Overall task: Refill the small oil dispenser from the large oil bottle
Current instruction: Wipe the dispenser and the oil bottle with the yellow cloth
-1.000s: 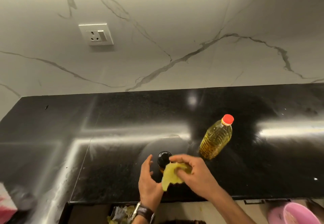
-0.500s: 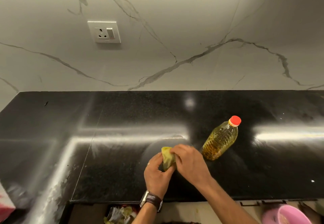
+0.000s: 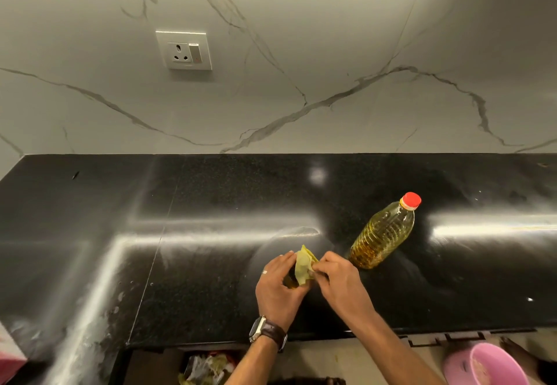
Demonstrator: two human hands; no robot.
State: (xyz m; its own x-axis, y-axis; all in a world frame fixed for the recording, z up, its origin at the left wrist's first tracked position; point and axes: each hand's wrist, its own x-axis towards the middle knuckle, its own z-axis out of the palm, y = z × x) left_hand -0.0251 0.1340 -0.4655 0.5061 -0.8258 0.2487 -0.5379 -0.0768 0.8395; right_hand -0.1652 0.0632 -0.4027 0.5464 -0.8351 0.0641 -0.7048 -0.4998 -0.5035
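A large clear oil bottle [image 3: 382,233] with a red cap stands on the black counter [image 3: 187,203], capped and holding yellow oil. Just left of it, my two hands meet near the counter's front edge. My left hand [image 3: 278,286] curls around the small oil dispenser, which is almost fully hidden; only a sliver of amber shows under a yellow-green cloth [image 3: 304,265]. My right hand [image 3: 337,282] pinches that cloth and presses it over the dispenser's top. A watch is on my left wrist.
A marble backsplash with a wall socket [image 3: 184,50] rises behind the counter. A pink bucket [image 3: 486,365] sits on the floor at the lower right. An open drawer with wrappers [image 3: 208,366] lies below the counter's front edge. A red-and-white object [image 3: 9,354] shows at the far left.
The cloth, held open beside the dispenser's dark top a second ago, now covers it. My left hand has closed around the dispenser. The large bottle has not moved.
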